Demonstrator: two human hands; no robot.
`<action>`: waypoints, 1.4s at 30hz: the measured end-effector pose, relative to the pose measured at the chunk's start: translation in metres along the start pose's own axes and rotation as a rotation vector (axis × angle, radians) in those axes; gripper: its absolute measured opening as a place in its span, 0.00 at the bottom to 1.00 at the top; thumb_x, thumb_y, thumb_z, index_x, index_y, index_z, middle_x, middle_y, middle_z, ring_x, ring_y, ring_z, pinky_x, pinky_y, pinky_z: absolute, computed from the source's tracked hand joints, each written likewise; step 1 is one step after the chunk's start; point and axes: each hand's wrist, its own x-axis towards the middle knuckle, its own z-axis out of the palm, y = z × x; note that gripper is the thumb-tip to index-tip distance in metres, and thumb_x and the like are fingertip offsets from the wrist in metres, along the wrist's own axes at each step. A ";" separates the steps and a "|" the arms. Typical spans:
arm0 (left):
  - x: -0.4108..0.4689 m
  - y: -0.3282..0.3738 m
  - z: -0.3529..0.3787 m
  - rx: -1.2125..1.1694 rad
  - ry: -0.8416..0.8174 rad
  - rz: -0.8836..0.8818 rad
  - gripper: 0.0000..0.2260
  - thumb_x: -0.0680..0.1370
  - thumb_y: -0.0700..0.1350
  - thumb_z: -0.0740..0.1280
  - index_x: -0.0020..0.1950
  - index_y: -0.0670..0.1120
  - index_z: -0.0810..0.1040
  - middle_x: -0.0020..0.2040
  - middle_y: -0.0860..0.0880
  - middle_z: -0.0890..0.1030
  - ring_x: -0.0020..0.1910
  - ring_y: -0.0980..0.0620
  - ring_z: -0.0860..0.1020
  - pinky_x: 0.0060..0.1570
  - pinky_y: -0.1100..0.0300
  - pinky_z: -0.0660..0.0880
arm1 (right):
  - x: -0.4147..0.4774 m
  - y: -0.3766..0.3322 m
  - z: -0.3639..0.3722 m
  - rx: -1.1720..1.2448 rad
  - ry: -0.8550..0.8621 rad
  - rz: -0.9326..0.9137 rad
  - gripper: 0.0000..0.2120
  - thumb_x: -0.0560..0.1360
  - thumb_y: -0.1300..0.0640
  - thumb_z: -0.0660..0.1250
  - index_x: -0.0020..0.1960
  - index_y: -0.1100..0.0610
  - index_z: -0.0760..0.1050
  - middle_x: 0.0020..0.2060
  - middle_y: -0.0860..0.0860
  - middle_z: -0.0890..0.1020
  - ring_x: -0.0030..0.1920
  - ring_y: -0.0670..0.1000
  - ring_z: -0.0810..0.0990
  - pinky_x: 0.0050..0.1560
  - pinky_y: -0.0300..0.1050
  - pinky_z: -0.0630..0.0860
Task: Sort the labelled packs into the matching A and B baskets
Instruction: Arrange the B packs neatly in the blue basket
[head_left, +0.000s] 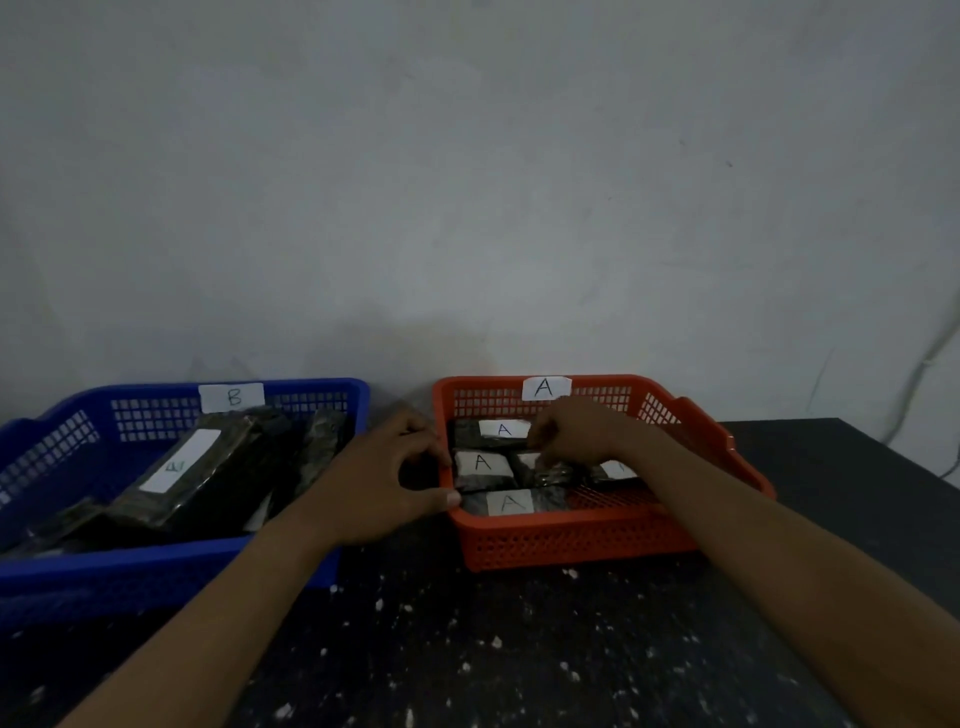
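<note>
Speckled tbl (467, 649), wall (467, 182), cable (924, 374).

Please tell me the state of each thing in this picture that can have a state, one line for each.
blue basket: upright on the table, labelled B, holds dark packs lying tilted.
orange basket: upright, labelled A, holds A-labelled packs, labels facing up.
middle pack: in the orange basket, pinched by the right hand.
left hand: grips the orange basket's left rim.
right hand: fingers curled down, pinching the middle pack.

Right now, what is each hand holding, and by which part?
Right hand pinches the top edge of a middle pack in the orange basket. Left hand grips that basket's left rim.
</note>
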 end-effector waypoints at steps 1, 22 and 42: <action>0.000 0.000 0.000 0.003 0.000 -0.001 0.15 0.69 0.61 0.72 0.52 0.59 0.78 0.56 0.69 0.67 0.57 0.70 0.67 0.52 0.76 0.64 | -0.003 0.004 -0.007 0.076 0.046 0.020 0.09 0.68 0.56 0.75 0.47 0.47 0.82 0.46 0.41 0.83 0.47 0.43 0.80 0.43 0.33 0.74; -0.003 0.005 -0.006 -0.095 0.103 0.002 0.07 0.70 0.51 0.75 0.46 0.55 0.81 0.52 0.60 0.77 0.53 0.65 0.74 0.53 0.71 0.68 | -0.041 -0.006 -0.019 0.044 0.169 0.031 0.07 0.67 0.55 0.75 0.42 0.49 0.78 0.41 0.44 0.80 0.44 0.46 0.79 0.42 0.42 0.74; -0.110 -0.087 -0.160 -0.047 0.279 -0.554 0.25 0.54 0.60 0.79 0.49 0.61 0.78 0.48 0.60 0.80 0.45 0.61 0.79 0.43 0.63 0.76 | 0.031 -0.232 0.065 0.477 0.365 -0.254 0.06 0.70 0.59 0.66 0.46 0.54 0.79 0.43 0.50 0.81 0.44 0.50 0.77 0.50 0.52 0.77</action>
